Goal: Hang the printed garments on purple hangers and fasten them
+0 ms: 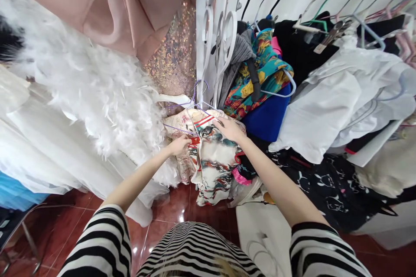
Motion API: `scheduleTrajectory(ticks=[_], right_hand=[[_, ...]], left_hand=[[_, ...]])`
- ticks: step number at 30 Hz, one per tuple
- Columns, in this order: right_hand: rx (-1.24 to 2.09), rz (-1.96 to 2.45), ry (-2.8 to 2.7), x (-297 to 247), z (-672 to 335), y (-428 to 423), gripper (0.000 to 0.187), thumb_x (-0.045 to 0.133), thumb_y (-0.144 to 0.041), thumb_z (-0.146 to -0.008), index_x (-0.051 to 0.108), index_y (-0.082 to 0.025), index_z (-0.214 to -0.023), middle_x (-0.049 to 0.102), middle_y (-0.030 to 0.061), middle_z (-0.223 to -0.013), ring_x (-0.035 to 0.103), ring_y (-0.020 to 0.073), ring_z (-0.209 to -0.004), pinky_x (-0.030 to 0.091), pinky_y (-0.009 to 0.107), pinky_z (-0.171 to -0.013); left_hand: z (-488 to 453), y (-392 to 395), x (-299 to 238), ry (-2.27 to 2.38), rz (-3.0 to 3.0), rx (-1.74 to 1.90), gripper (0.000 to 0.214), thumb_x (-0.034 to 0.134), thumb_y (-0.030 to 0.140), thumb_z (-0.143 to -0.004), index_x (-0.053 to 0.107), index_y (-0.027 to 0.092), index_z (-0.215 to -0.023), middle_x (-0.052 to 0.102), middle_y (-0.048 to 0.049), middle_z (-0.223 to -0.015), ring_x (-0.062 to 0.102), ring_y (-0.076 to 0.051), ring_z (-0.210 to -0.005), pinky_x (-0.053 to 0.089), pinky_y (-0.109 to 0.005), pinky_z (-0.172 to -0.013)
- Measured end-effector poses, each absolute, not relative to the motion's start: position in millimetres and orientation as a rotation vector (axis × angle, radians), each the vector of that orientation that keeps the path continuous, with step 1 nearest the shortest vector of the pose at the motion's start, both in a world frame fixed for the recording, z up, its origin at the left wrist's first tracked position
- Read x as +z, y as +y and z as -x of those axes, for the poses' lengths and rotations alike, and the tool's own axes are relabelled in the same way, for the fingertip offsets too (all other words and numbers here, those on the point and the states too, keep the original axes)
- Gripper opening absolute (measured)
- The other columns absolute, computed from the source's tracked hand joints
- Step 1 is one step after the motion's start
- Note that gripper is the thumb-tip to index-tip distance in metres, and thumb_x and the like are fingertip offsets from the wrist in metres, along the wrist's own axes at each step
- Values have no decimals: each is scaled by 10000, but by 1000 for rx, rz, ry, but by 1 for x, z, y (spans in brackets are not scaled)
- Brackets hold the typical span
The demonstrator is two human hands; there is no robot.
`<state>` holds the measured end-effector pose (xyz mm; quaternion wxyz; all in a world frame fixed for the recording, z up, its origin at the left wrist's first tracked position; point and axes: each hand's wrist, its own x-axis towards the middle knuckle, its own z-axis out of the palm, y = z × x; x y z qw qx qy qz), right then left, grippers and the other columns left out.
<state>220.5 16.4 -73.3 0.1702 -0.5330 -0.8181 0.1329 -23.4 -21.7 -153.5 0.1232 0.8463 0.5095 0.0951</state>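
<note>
My hands are a little apart: my left hand [178, 145] pinches the red-trimmed neck of a cream patterned garment [212, 169], while my right hand [229, 129] lies flat on its shoulder. The garment hangs just ahead of me, between a white feathered gown [97, 95] on the left and a heap of white clothes [334, 99] on the right, above the red tile floor [65, 220]. I seem to be working at the neck, where a thin purple wire hanger [175, 129] crosses, and the next move calls for settling the fabric on that wire.
</note>
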Motion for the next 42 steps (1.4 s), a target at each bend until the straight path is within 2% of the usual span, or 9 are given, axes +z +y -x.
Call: scheduleTrajectory(ticks=[3,6,14,18,22,28,31,35,42], right_hand=[[343,1606,-2326,-68,-210,14,377,356,-322,-992,697,-205,-1102,739,108,-1073,673,257,-1007,474,302,-801],[287,1656,-2341,-64,-214,16,361,370,-272,-983,698,-214,-1120,734,108,-1104,669,260,-1034,463,293,-794],[157,1685,-2283,-59,-234,29,313,434,-245,-936,693,-266,-1111,751,76,-1047,683,267,-967,441,280,-662],[147,1628,-2268,-65,-237,37,273,452,-241,-915,703,-258,-1020,756,90,-955,689,273,-896,449,290,-644],[169,1528,-2256,-71,-241,43,281,463,-249,-904,683,-277,-1077,755,67,-927,692,262,-863,472,291,-650],[254,1417,-2230,-76,-247,46,426,458,-206,-890,639,-340,-1251,747,8,-1074,695,245,-959,533,315,-755],[303,1356,-2245,-75,-251,53,439,455,-182,-882,658,-298,-1254,732,16,-1140,682,248,-1034,544,338,-838],[341,1254,-2259,-74,-256,62,406,461,-161,-869,704,-241,-1184,736,30,-1131,680,239,-1050,533,344,-914],[310,1281,-2292,-67,-253,64,402,448,-128,-858,721,-210,-1141,746,58,-1093,693,243,-1015,532,346,-909]], left_hand=[[33,-29,-143,1534,-2368,378,221,415,113,-825,617,185,-772,596,-64,-883,574,-203,-947,480,-315,-873],[47,-34,-131,1582,-2202,501,171,437,147,-816,553,198,-701,589,-36,-817,575,-191,-886,474,-319,-870],[71,-34,-108,1536,-1495,885,197,490,267,-782,476,204,-596,490,52,-532,517,-115,-529,449,-221,-561],[63,-29,-104,1685,-1410,1095,327,570,362,-775,455,200,-514,457,47,-467,469,-105,-484,405,-212,-497],[51,-26,-115,1694,-1337,1165,276,723,316,-638,486,193,-568,540,44,-535,513,-106,-527,409,-210,-513],[55,-34,-129,1668,-1549,1081,138,631,292,-745,548,193,-698,586,31,-625,576,-125,-607,480,-236,-613],[70,-37,-122,1571,-2027,776,49,605,226,-773,601,192,-738,626,11,-697,605,-132,-699,495,-245,-722],[85,-36,-114,1516,-2372,490,146,525,154,-805,633,192,-713,660,-37,-806,627,-166,-845,492,-273,-822],[81,-36,-133,1692,-2147,534,186,495,111,-753,663,190,-757,663,-7,-759,621,-151,-728,513,-251,-738]])
